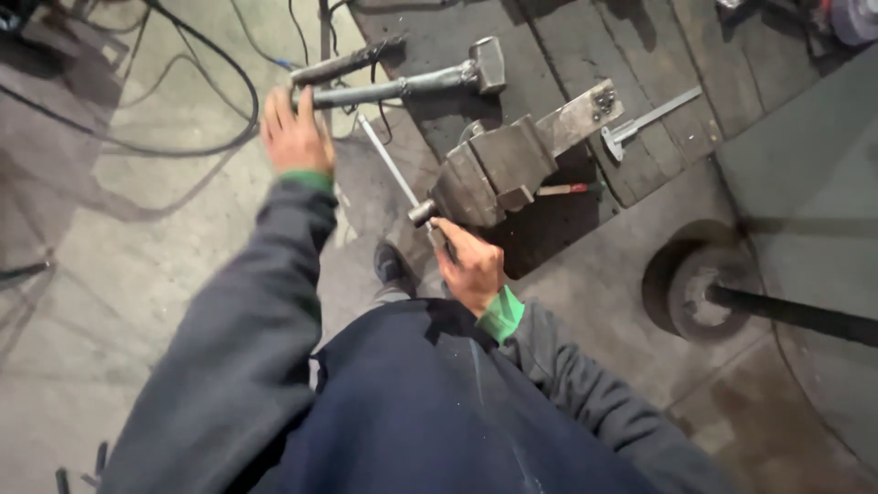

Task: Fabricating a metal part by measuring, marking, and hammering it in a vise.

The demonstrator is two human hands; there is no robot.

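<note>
1. Here, the fingers [455, 240] of the right hand [471, 270] are curled shut around the lower end of the slim steel handle bar [389, 165] of the bench vise [498, 169], just under the round knob at the vise's screw end.
2. The fingers [279, 108] of the left hand [294, 135] lie loosely open and stretched forward; their tips touch the butt end of the sledgehammer [412, 84] handle, up and to the left of the vise. Whether they grip it cannot be told.
3. Both wrists show green cuffs under dark grey sleeves, and a dark blue garment fills the bottom of the view below the vise.
4. The vise sits at the near edge of a dark wooden worktop [549, 55], with its jaws closed on a flat grey metal bar [581, 114] that juts up and to the right.
5. The sledgehammer lies on the worktop just beyond the vise, its square head pointing right and its handle overhanging the left edge.
6. A second dark handle [347, 62] lies just above the sledgehammer, roughly parallel to it.
7. A metal caliper [645, 121] lies on the worktop right of the vise, just beside the clamped bar.
8. A small red-handled tool [562, 189] lies just right of the vise base.
9. Black cables [197, 137] loop over the concrete floor left of the vise.
10. A round metal wheel [704, 293] on a dark shaft stands lower right of the vise.
11. A black shoe [391, 267] shows on the floor just below the vise.
</note>
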